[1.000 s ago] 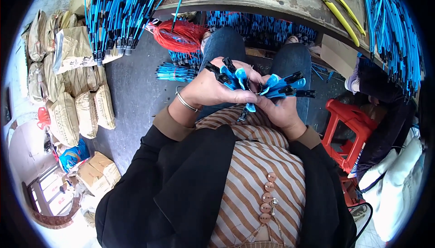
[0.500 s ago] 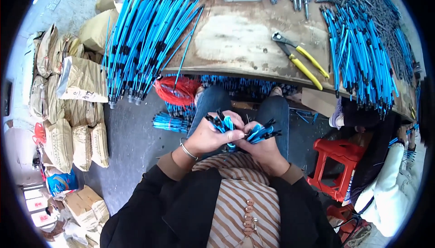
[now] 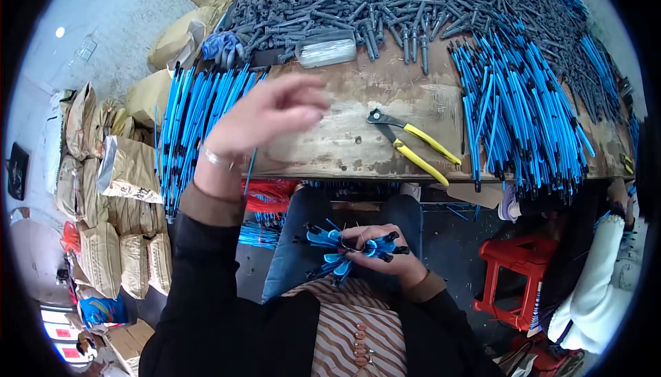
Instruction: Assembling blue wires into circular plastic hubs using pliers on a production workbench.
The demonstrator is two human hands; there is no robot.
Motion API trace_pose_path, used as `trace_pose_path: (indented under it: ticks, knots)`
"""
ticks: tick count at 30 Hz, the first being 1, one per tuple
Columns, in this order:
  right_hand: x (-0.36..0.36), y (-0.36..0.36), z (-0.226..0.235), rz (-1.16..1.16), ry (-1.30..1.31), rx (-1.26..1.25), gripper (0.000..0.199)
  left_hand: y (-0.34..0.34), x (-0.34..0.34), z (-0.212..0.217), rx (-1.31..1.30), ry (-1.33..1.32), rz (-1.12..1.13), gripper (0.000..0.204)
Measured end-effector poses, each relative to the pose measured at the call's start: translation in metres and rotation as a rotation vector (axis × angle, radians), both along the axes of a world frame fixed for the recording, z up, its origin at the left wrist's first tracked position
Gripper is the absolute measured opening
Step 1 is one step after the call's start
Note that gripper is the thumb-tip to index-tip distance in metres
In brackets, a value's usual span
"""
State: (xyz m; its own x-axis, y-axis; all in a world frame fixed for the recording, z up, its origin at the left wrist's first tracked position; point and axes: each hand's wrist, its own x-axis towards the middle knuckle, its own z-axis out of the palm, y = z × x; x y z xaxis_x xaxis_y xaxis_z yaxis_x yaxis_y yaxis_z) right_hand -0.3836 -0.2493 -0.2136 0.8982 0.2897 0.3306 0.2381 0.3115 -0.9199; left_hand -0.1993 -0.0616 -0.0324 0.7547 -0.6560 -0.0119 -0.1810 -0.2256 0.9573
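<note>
My right hand (image 3: 387,243) is closed in front of my lap around a bundle of blue plastic strips (image 3: 323,239) with black ends. The strips fan out, and a thin wire shows at the middle of the bundle. Raised over the table's near left part, my left hand (image 3: 265,117) is empty, slightly blurred, with thumb and fingers apart. It hangs by the big pile of blue strips (image 3: 196,105) on the left. End-cutting pliers (image 3: 420,144) with yellow handles lie on the wooden table to its right, untouched.
Grey plugs (image 3: 344,5) cover the table's far side. A clear plastic box (image 3: 327,52) stands before them. Another pile of blue strips (image 3: 523,112) lies right. Under the table is red netting (image 3: 267,196). A red stool (image 3: 516,274) and another person's white sleeve (image 3: 599,280) are at right.
My left hand has let go of the bundle and risen forward over the table. My right hand keeps hold, and the strips are spread wider. The view has tilted toward the table's far side.
</note>
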Motion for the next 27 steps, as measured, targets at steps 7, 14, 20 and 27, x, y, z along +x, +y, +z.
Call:
trace_pose_path:
  ticks: [7,14,20,27]
  knots:
    - [0.004,-0.003,-0.017,-0.027,0.038,0.031,0.019,-0.145,0.153,-0.046,0.924,-0.883,0.449,0.028]
    - [0.011,-0.019,-0.022,-0.082,0.096,0.071,0.021,-0.194,0.193,-0.063,0.98,-0.859,0.673,0.017]
    - [0.017,-0.019,-0.014,-0.092,0.052,0.001,0.027,-0.128,0.145,-0.005,0.159,-0.599,0.555,0.033]
    - [0.019,0.001,0.001,-0.018,-0.056,-0.177,0.02,-0.005,-0.048,-0.066,-0.472,0.214,0.046,0.042]
